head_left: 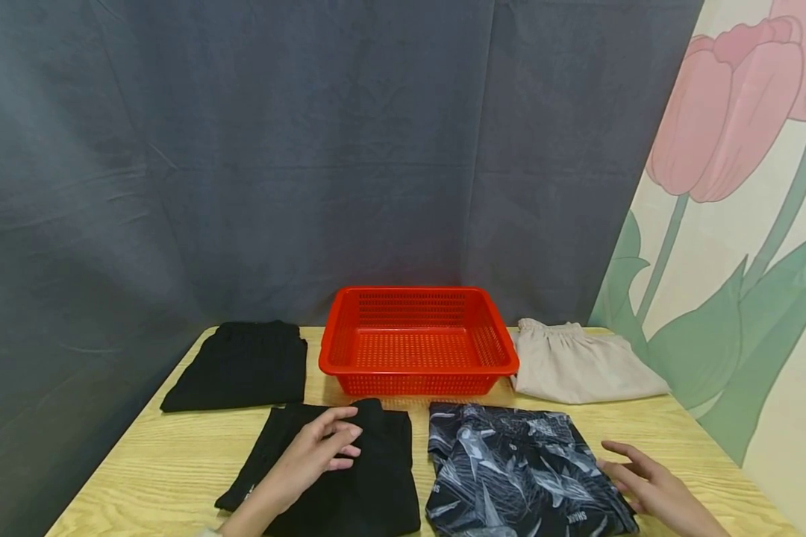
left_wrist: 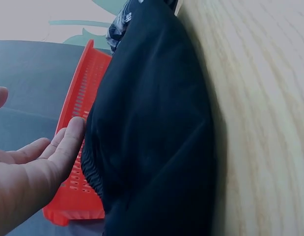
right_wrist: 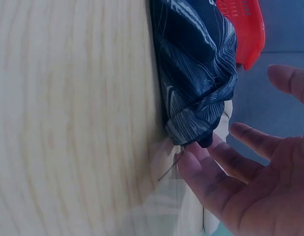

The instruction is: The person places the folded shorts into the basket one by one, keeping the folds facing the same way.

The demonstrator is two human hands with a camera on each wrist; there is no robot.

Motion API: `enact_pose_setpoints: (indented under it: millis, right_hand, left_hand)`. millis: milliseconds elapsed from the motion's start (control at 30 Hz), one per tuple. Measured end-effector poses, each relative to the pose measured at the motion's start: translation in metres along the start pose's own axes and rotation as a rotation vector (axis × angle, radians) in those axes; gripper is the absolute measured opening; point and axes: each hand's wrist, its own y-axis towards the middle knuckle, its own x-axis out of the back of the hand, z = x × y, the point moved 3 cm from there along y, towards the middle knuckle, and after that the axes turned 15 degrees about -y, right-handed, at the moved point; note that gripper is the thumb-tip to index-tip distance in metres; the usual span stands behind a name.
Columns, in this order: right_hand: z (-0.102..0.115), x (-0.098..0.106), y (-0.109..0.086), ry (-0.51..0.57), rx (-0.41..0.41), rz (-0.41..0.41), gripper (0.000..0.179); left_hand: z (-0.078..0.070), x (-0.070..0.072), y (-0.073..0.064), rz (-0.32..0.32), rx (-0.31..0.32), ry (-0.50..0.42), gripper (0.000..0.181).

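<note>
Even, soft light is falling from above; shadows staying faint. Head view bowing at edges; wrist views blurring on near fingers point(left_wrist: 68, 142).

I was looking at a staged recording corner rather than a lived-in room. A dark grey cloth backdrop point(head_left: 275, 149) hung well beyond my fingers, and to their right stood a wall mural of pink tulips point(head_left: 732, 112). Under my fingers lay a light wooden table point(head_left: 175, 462), with folded garments set out around a red plastic basket point(head_left: 416, 343) just beyond the fingertips.
</note>
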Motion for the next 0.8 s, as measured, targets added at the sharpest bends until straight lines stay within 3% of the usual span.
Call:
enact_pose_setpoints:
  millis: [500,800]
  right_hand:
    - [0.001,-0.003,0.000,0.049,-0.012,0.048,0.072]
    - [-0.003,-0.004,0.003,0.073,-0.031,0.078,0.076]
  left_hand:
    - [0.006,-0.010,0.004,0.032,-0.001,-0.007,0.057]
    - [0.009,-0.015,0.009,0.048,0.031,-0.026,0.056]
